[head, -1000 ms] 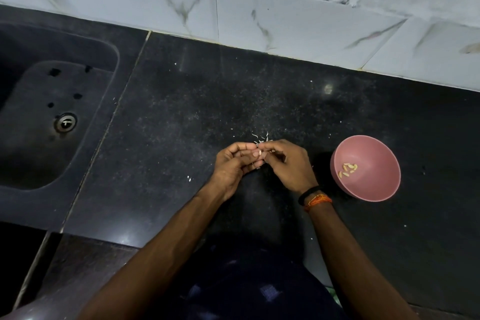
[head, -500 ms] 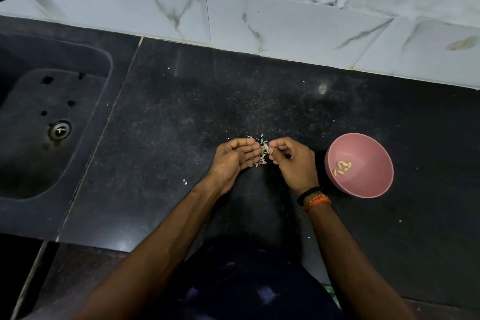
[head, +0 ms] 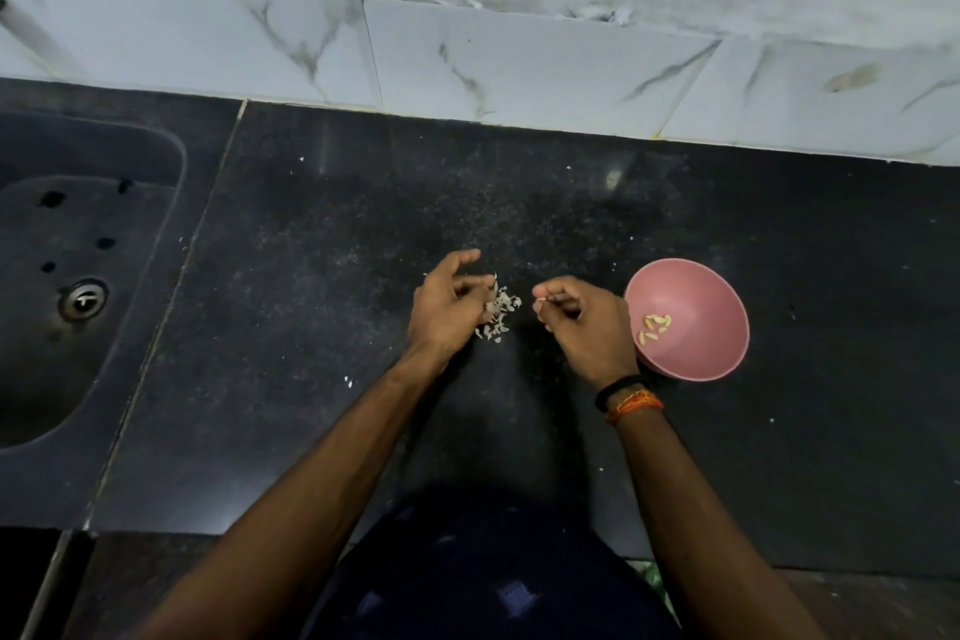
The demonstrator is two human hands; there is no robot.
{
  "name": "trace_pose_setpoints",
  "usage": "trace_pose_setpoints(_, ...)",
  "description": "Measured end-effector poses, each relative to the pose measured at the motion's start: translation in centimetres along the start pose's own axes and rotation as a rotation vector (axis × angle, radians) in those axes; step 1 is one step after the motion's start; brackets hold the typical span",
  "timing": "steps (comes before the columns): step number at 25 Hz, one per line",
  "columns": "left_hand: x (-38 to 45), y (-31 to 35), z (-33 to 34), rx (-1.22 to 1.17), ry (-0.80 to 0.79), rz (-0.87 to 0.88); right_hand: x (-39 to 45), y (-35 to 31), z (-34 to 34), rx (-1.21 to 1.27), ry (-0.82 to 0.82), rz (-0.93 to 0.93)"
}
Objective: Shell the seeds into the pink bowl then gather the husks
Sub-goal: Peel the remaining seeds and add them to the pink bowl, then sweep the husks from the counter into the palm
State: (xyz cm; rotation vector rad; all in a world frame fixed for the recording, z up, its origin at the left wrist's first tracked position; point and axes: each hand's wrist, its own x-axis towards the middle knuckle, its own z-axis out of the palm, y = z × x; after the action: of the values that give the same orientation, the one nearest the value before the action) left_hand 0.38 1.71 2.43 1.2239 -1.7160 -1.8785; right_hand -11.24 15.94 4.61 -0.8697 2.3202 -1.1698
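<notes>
Carry the kernel (head: 542, 299) pinched in the right hand (head: 587, 327) across to the pink bowl (head: 719, 296) just beside it and drop it low among the kernels there, keeping the loosely curled, apparently empty left hand (head: 448, 309) by the husks (head: 500, 312).

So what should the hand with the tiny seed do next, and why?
Probably carry it right and drop it into the pink bowl. The right hand pinches a small pale seed at its fingertips, and the bowl, right beside it, already holds a few shelled seeds. The husks lie piled on the counter by the left hand.
</notes>
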Motion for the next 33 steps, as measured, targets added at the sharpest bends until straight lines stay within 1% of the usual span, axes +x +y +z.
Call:
trace_pose_setpoints(2, 0.0, 0.2, 0.2, 0.060, -0.004, 0.045, -0.2, 0.0, -0.3, -0.009, 0.010, -0.009)
trace_pose_setpoints(5, -0.1, 0.3, -0.1, 0.217, 0.004, 0.135, -0.5, 0.0, -0.8, -0.016, 0.038, -0.016)
trace_pose_setpoints(10, -0.1, 1.1, 0.3, 0.289, -0.021, 0.201, -0.7, 0.1, -1.8, -0.028, 0.097, -0.027)
trace_pose_setpoints(12, 0.2, 1.1, 0.8, 0.356, -0.038, 0.237, -0.9, 0.2, -2.3, -0.034, 0.149, -0.031)
trace_pose_setpoints(15, 0.6, 1.4, 1.8, 0.425, -0.067, 0.276, -1.2, 0.6, -3.7, -0.047, 0.287, -0.003)
trace_pose_setpoints(17, 0.7, 2.2, 2.9, 0.443, -0.120, 0.276, -1.2, 1.1, -5.1, -0.135, 0.329, 0.054)
trace_pose_setpoints(20, 1.0, 3.4, 5.2, 0.523, -0.243, 0.328, -1.3, 2.3, -7.2, -0.273, 0.286, 0.204)
trace_pose_setpoints(22, 1.3, 3.8, 7.0, 0.558, -0.328, 0.330, -1.2, 3.2, -8.0, -0.334, 0.236, 0.298)
trace_pose_setpoints(25, 1.5, 3.7, 9.1, 0.602, -0.397, 0.320, -1.2, 4.0, -8.3, -0.405, 0.163, 0.359)
trace_pose_setpoints(29, 2.0, 3.0, 10.3, 0.602, -0.414, 0.276, -1.1, 4.7, -8.6, -0.409, 0.139, 0.368)
trace_pose_setpoints(31, 2.1, 2.7, 10.4, 0.587, -0.391, 0.246, -1.2, 4.7, -8.6, -0.373, 0.180, 0.370)
trace_pose_setpoints(33, 2.1, 2.7, 10.1, 0.584, -0.350, 0.258, -1.5, 4.3, -8.6, -0.333, 0.265, 0.356)
